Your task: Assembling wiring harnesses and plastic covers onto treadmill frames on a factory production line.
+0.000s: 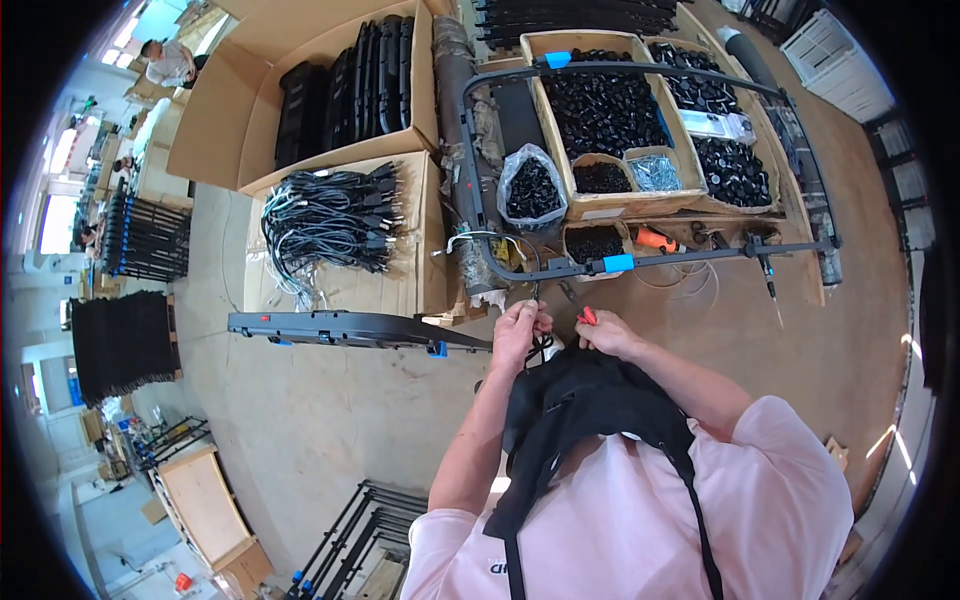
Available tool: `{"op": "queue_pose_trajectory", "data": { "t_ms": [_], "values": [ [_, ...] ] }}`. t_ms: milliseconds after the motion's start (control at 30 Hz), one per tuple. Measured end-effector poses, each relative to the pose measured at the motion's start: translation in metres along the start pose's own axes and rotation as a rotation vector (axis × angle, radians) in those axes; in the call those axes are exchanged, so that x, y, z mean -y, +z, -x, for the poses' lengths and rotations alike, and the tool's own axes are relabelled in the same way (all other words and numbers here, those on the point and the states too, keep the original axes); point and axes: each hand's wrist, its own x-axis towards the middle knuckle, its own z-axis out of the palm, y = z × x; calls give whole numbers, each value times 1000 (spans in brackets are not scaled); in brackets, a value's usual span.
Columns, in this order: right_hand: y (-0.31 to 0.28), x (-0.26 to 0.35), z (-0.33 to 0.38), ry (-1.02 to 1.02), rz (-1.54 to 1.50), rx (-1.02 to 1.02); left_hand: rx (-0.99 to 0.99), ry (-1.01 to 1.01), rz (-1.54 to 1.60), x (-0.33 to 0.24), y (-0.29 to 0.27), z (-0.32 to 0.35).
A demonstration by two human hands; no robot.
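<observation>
Thin black cable (540, 345) between fingers (530, 318)

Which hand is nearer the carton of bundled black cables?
Left. The left hand is just right of and below the cable carton; the right hand is farther right, holding a red-handled tool.

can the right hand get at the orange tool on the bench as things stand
Probably yes. The orange tool lies in the open just beyond the right hand, with nothing between them, though that hand already grips something red.

bright daylight from left | soft shadows | fisheye bending, dark rim
</observation>
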Motion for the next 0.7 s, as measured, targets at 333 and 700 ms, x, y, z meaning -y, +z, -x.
{"op": "queue_pose_trajectory", "data": {
  "t_ms": [333, 700],
  "values": [
    [-2, 22, 32, -279, 266, -76, -33, 2, -50, 0, 18, -6],
    [-11, 43, 43, -238, 331, 52, -102, 35, -86, 6, 33, -3]
  ]
}}
